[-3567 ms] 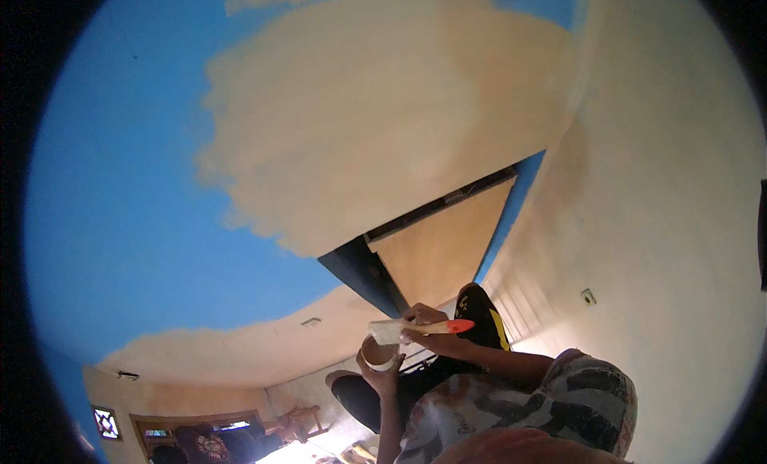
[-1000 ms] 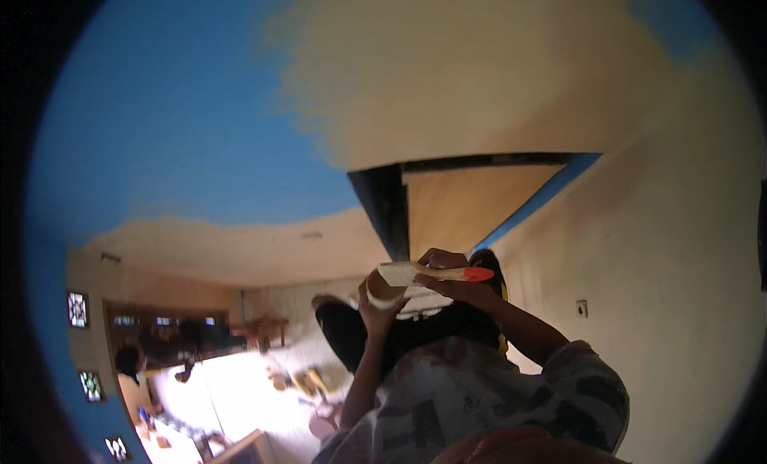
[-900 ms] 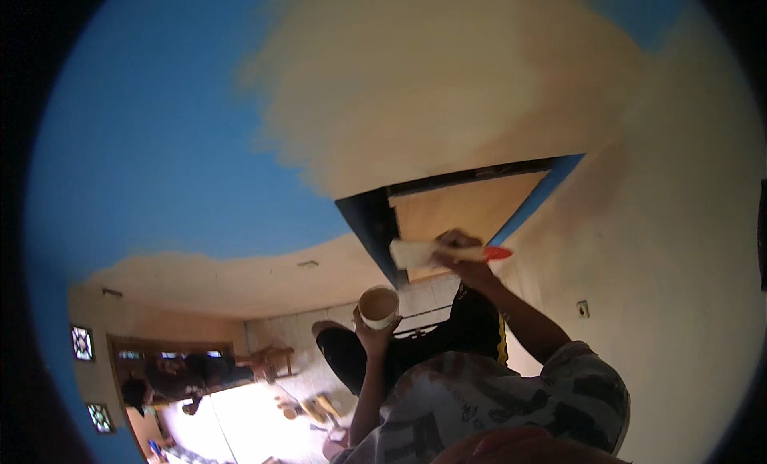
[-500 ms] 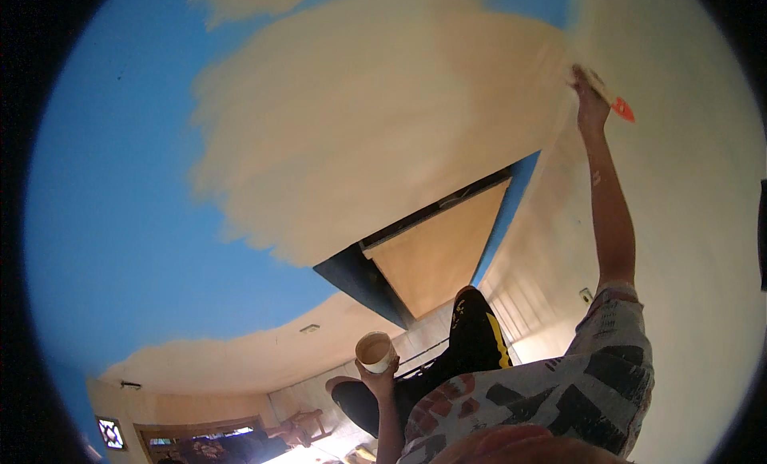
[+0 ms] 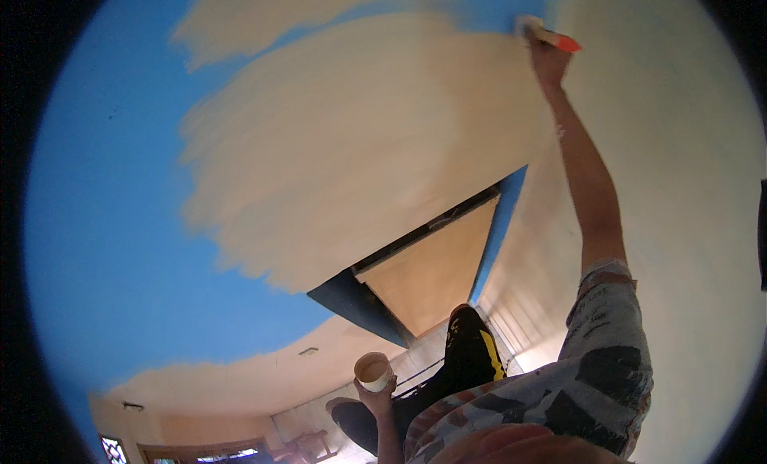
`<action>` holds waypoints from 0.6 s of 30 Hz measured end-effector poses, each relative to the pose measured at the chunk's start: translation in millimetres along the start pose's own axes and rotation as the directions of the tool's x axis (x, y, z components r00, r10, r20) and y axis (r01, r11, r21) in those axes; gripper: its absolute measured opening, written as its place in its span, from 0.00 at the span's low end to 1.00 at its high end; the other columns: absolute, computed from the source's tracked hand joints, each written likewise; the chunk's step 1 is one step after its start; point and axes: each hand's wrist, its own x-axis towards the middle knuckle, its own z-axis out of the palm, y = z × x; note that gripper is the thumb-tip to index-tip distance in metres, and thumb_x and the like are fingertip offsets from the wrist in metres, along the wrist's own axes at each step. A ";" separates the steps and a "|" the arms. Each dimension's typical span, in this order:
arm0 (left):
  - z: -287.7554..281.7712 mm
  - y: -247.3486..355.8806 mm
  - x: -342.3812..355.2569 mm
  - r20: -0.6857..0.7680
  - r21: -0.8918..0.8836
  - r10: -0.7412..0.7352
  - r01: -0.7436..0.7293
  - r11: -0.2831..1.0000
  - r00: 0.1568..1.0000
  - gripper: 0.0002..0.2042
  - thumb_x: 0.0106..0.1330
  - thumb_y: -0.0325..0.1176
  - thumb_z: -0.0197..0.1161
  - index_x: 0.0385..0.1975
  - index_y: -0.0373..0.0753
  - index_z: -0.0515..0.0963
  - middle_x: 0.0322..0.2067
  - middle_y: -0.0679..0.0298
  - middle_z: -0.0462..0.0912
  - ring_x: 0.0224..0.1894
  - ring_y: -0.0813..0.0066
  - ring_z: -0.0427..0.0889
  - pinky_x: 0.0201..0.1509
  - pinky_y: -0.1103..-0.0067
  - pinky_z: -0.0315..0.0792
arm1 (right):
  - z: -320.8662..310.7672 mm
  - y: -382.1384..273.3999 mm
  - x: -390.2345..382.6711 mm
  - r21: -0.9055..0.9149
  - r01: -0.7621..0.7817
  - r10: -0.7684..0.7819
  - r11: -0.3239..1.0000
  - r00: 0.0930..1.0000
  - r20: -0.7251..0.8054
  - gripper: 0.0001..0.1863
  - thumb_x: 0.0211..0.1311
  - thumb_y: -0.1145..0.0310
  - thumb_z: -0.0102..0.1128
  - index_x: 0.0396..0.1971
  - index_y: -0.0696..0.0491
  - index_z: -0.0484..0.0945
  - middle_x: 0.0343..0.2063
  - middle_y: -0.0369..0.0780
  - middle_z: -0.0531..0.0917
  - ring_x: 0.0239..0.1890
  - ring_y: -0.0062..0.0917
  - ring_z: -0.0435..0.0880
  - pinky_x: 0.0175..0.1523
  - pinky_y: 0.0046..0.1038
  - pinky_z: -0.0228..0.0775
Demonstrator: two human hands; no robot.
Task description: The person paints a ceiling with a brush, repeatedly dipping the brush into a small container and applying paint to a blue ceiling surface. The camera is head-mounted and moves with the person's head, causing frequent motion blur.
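Note:
My right hand (image 5: 549, 65), at the end of a raised arm, is closed around a paintbrush (image 5: 566, 43) with a pale shaft and a red-orange handle end. The blurred bristles meet the wall near the corner, where a blue strip borders beige paint. Lower down, my left hand (image 5: 374, 400) is wrapped around a small white cup (image 5: 373, 386), held upright near my knee. Beige paint (image 5: 372, 370) shows inside it. A broad beige patch (image 5: 335, 144) covers much of the blue wall (image 5: 112, 224).
Below the beige patch is a dark-edged recess with a tan panel (image 5: 435, 260) and a blue side strip (image 5: 497, 244). The pale side wall (image 5: 679, 184) rises at the right. My bent knees in black trousers (image 5: 471, 344) are beneath. A wooden chair (image 5: 311, 446) stands low left.
My right hand and the brush have moved up and left, from the corner onto the edge of the blue strip. The cup stays in my left hand, slightly lower in view.

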 end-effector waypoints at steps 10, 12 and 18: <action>-8.5 -10.9 -4.3 0.101 0.274 0.025 -0.052 0.960 0.995 0.42 0.33 0.37 0.84 0.53 0.36 0.68 0.44 0.54 0.80 0.48 0.60 0.80 0.52 0.68 0.74 | 33.7 -120.2 -33.8 0.444 -0.178 0.075 0.878 0.968 0.241 0.16 0.57 0.64 0.71 0.37 0.61 0.83 0.32 0.37 0.85 0.33 0.18 0.82 0.38 0.22 0.76; -9.5 -10.6 -5.6 0.079 0.283 0.009 -0.031 0.959 0.997 0.41 0.33 0.36 0.84 0.52 0.36 0.69 0.44 0.54 0.80 0.47 0.60 0.80 0.52 0.68 0.74 | 34.6 -72.0 -23.8 0.493 -0.319 0.203 0.809 0.940 0.275 0.16 0.55 0.65 0.72 0.37 0.62 0.83 0.33 0.37 0.85 0.33 0.19 0.82 0.39 0.23 0.77; 2.5 9.8 -9.4 0.040 0.102 -0.025 0.021 0.995 0.999 0.39 0.34 0.35 0.83 0.50 0.36 0.69 0.43 0.55 0.80 0.46 0.61 0.81 0.51 0.69 0.75 | -33.6 96.2 16.6 0.259 -0.426 0.461 0.867 0.882 -0.093 0.13 0.54 0.63 0.72 0.32 0.57 0.86 0.29 0.36 0.87 0.28 0.21 0.84 0.34 0.24 0.77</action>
